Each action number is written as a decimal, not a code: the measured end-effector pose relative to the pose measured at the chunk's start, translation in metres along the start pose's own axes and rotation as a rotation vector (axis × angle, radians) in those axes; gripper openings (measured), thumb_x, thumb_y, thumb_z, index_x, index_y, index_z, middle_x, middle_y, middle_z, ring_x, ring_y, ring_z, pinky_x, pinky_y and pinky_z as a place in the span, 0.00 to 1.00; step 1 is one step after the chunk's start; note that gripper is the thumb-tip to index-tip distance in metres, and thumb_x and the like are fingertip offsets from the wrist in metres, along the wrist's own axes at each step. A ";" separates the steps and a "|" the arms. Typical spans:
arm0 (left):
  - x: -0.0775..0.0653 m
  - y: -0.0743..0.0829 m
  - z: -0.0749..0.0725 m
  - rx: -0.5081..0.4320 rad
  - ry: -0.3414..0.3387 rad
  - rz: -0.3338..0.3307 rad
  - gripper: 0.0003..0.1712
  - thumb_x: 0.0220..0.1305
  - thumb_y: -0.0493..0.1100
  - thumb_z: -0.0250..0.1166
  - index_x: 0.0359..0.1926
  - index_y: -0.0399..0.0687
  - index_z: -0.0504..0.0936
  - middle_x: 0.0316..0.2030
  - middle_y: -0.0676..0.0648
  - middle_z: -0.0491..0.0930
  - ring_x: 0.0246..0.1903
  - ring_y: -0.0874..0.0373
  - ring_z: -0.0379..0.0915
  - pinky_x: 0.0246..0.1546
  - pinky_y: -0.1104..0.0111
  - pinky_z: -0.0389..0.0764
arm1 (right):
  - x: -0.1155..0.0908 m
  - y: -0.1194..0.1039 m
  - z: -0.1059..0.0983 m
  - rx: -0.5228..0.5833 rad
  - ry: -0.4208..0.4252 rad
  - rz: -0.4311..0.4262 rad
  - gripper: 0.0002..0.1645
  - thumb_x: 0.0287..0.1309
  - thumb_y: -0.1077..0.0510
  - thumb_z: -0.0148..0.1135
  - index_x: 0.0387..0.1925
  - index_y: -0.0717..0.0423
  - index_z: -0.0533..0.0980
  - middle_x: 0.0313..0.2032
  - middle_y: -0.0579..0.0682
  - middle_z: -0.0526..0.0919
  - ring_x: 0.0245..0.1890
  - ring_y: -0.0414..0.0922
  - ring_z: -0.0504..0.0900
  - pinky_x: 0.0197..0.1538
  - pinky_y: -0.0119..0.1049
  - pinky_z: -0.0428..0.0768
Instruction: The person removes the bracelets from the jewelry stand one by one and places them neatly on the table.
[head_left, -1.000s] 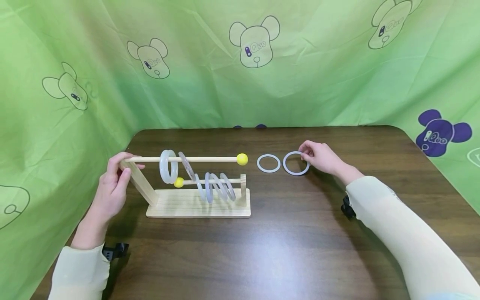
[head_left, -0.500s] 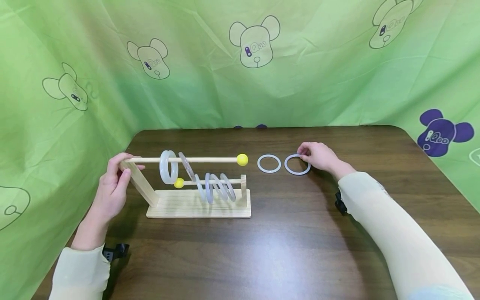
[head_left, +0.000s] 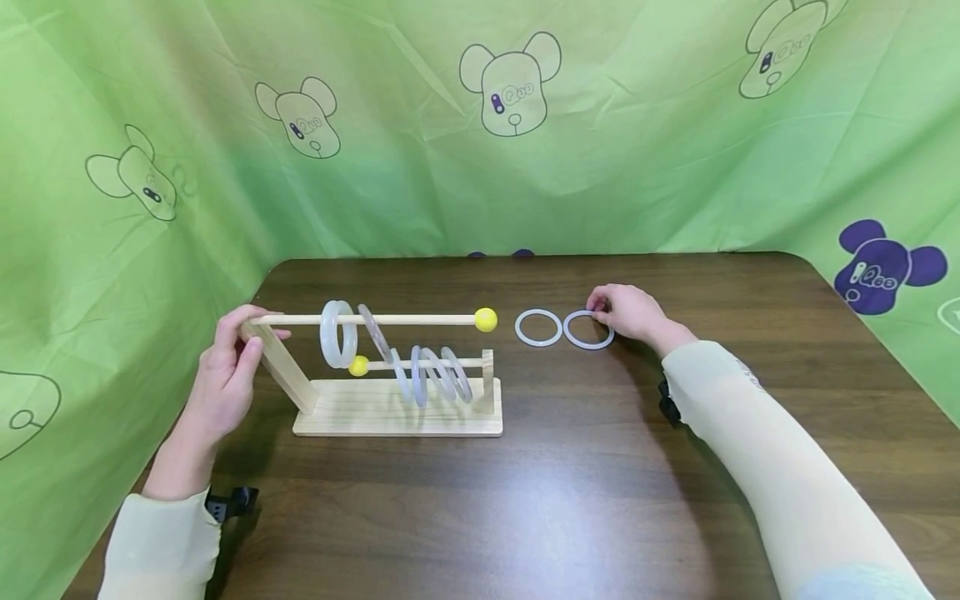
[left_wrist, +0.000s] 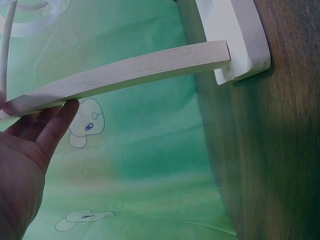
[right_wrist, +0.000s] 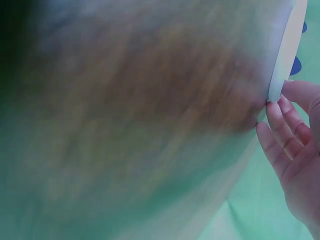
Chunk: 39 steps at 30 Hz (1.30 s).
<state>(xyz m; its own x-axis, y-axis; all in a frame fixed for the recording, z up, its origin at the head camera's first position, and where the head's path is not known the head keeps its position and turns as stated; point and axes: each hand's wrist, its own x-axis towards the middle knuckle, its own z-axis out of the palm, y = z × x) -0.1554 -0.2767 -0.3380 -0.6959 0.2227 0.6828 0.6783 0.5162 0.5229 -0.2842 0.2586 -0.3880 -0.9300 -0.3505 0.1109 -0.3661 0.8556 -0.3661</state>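
Observation:
My left hand point(head_left: 217, 379) grips the top of the slanted post point(head_left: 285, 371) of a wooden ring stand point(head_left: 397, 410). In the left wrist view, fingertips lie along the underside of that post point(left_wrist: 150, 65). On the right, my right hand point(head_left: 633, 312) pinches the far edge of a pale ring point(head_left: 588, 347) lying on the table. The right wrist view shows the thumb over this ring point(right_wrist: 281, 65), fingertips at its edge. Just left of it lies a second pale ring point(head_left: 538, 344), the two rims meeting.
The stand's upper rod point(head_left: 427, 320) ends in a yellow ball point(head_left: 486, 320) and carries 3 rings. Several rings hang on the lower rod point(head_left: 382, 365), whose yellow ball point(head_left: 358, 366) points left. A green printed curtain point(head_left: 405, 192) backs the brown table point(head_left: 600, 483).
My right hand has drawn its ring to the left, closing the gap to the other loose ring. The left hand and the stand have stayed put.

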 end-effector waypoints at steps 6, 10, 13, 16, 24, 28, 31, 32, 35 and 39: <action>0.000 0.002 0.001 -0.002 -0.004 -0.006 0.20 0.68 0.23 0.46 0.59 0.32 0.64 0.39 0.34 0.81 0.47 0.69 0.74 0.46 0.78 0.68 | 0.002 -0.003 0.001 -0.002 -0.001 0.003 0.04 0.56 0.66 0.63 0.34 0.59 0.78 0.31 0.52 0.81 0.35 0.53 0.78 0.40 0.49 0.71; 0.000 0.002 0.001 -0.007 -0.007 -0.007 0.19 0.68 0.23 0.46 0.59 0.32 0.64 0.39 0.34 0.81 0.47 0.69 0.74 0.47 0.78 0.68 | 0.002 -0.001 0.002 0.007 0.003 0.015 0.04 0.57 0.65 0.63 0.35 0.59 0.78 0.32 0.52 0.81 0.37 0.52 0.79 0.41 0.49 0.71; 0.000 0.002 0.001 -0.008 -0.007 -0.005 0.19 0.68 0.23 0.46 0.59 0.32 0.64 0.39 0.34 0.81 0.47 0.69 0.74 0.47 0.78 0.68 | 0.000 0.001 0.001 0.021 0.007 0.029 0.04 0.57 0.65 0.63 0.36 0.58 0.79 0.33 0.53 0.82 0.38 0.53 0.79 0.41 0.49 0.71; 0.000 0.001 0.001 -0.008 -0.005 0.003 0.19 0.68 0.23 0.46 0.59 0.32 0.64 0.39 0.33 0.81 0.47 0.69 0.74 0.46 0.78 0.69 | -0.002 0.001 -0.002 0.037 0.011 0.037 0.05 0.58 0.64 0.64 0.37 0.58 0.79 0.34 0.53 0.83 0.39 0.53 0.80 0.42 0.50 0.71; -0.001 0.000 0.000 -0.023 -0.002 0.000 0.19 0.68 0.23 0.45 0.59 0.31 0.63 0.39 0.34 0.81 0.47 0.68 0.74 0.47 0.78 0.68 | -0.009 -0.008 -0.014 0.110 0.044 -0.005 0.08 0.60 0.64 0.63 0.42 0.61 0.79 0.34 0.54 0.83 0.36 0.52 0.80 0.42 0.48 0.71; -0.001 0.001 0.000 -0.018 0.001 -0.004 0.19 0.68 0.23 0.45 0.59 0.31 0.64 0.39 0.34 0.81 0.47 0.68 0.74 0.47 0.78 0.68 | -0.014 -0.022 -0.018 0.173 0.076 -0.054 0.09 0.60 0.63 0.63 0.43 0.62 0.79 0.35 0.54 0.84 0.36 0.51 0.81 0.43 0.46 0.72; -0.001 0.000 0.000 -0.011 0.005 -0.002 0.19 0.68 0.23 0.46 0.59 0.31 0.64 0.39 0.33 0.81 0.46 0.69 0.74 0.47 0.78 0.68 | -0.020 -0.038 -0.020 0.239 0.117 -0.086 0.10 0.60 0.64 0.63 0.43 0.64 0.79 0.36 0.54 0.84 0.36 0.49 0.80 0.44 0.45 0.74; -0.001 0.000 0.000 -0.008 0.006 0.000 0.19 0.68 0.23 0.46 0.59 0.32 0.64 0.39 0.33 0.81 0.46 0.69 0.74 0.47 0.78 0.68 | -0.022 -0.043 -0.021 0.264 0.133 -0.097 0.10 0.60 0.65 0.63 0.43 0.64 0.79 0.36 0.54 0.83 0.36 0.48 0.80 0.43 0.44 0.75; -0.001 0.000 0.000 -0.007 0.004 0.004 0.19 0.68 0.23 0.46 0.59 0.32 0.64 0.38 0.33 0.80 0.46 0.69 0.74 0.47 0.78 0.68 | -0.029 -0.060 -0.023 0.347 0.184 -0.132 0.10 0.58 0.67 0.64 0.43 0.65 0.79 0.36 0.54 0.83 0.35 0.44 0.78 0.43 0.39 0.76; 0.000 0.001 0.000 -0.003 -0.002 0.003 0.20 0.68 0.23 0.46 0.59 0.32 0.64 0.39 0.34 0.81 0.47 0.66 0.75 0.47 0.78 0.68 | -0.040 -0.081 -0.028 0.460 0.228 -0.163 0.11 0.58 0.68 0.64 0.43 0.65 0.79 0.35 0.53 0.83 0.32 0.39 0.77 0.41 0.30 0.74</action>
<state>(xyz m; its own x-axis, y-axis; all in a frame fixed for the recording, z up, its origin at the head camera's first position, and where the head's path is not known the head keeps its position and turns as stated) -0.1552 -0.2763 -0.3374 -0.6946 0.2261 0.6829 0.6807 0.5134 0.5225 -0.2181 0.2142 -0.3375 -0.8649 -0.3291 0.3790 -0.5011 0.5236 -0.6890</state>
